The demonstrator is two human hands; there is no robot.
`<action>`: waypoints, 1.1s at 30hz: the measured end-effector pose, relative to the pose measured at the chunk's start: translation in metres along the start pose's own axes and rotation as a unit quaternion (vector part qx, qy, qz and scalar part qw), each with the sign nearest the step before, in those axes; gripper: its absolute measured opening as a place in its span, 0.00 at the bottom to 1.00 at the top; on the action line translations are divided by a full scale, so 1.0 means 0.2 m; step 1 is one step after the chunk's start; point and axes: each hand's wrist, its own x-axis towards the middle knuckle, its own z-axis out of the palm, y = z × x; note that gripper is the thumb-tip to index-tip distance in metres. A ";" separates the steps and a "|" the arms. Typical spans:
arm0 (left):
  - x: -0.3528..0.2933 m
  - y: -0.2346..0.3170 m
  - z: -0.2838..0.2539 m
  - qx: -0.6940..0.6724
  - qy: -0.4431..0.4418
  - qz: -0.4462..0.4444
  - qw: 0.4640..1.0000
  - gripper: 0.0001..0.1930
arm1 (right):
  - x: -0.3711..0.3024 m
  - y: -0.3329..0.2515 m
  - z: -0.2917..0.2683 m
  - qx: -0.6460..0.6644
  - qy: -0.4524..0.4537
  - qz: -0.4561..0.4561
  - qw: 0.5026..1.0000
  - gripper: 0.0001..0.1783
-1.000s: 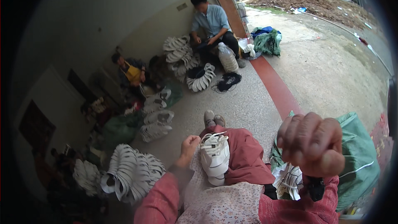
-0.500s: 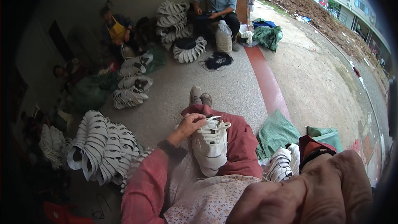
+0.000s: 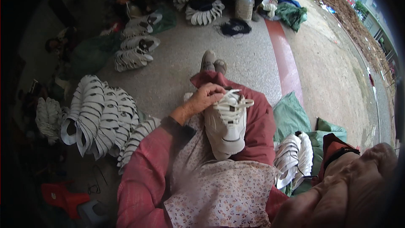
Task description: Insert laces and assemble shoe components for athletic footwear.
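A white sneaker (image 3: 228, 133) rests on my lap, its toe pointing toward me. White laces (image 3: 236, 101) cross its front, with a loop sticking out at the right. My left hand (image 3: 206, 99) is closed at the shoe's upper left edge, fingertips pinched by the laces and collar; the fingertips are partly hidden. Large and close at the lower right is my right hand (image 3: 346, 190), raised with curled fingers. Whatever it holds, if anything, is out of sight.
Nested white shoe uppers (image 3: 101, 114) are stacked at left. More white uppers (image 3: 289, 160) lie on green sacks (image 3: 291, 118) at right. A red stool (image 3: 63, 198) stands lower left. Farther off are a plastic jug (image 3: 244, 4), black cords (image 3: 235, 27) and seated people.
The view has tipped downward, so the surroundings sit higher in the picture. My right hand has shifted toward the right edge. My left hand stays at the sneaker.
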 end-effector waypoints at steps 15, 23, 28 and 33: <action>0.02 0.08 0.01 0.127 -0.010 -0.014 0.992 0.14 | 0.19 0.57 -0.57 -0.436 -0.052 0.296 0.848 0.12; 0.09 0.10 0.04 0.222 -0.011 0.002 0.975 0.14 | -0.02 0.98 -0.88 -0.585 -0.057 0.264 0.765 0.24; 0.06 0.11 0.04 0.200 0.004 0.030 0.979 0.13 | 0.09 1.08 -1.04 -0.377 -0.050 0.326 0.865 0.31; -0.01 0.22 0.08 0.238 -0.001 0.055 0.970 0.11 | 0.12 1.03 -1.02 -0.297 -0.068 0.312 0.900 0.26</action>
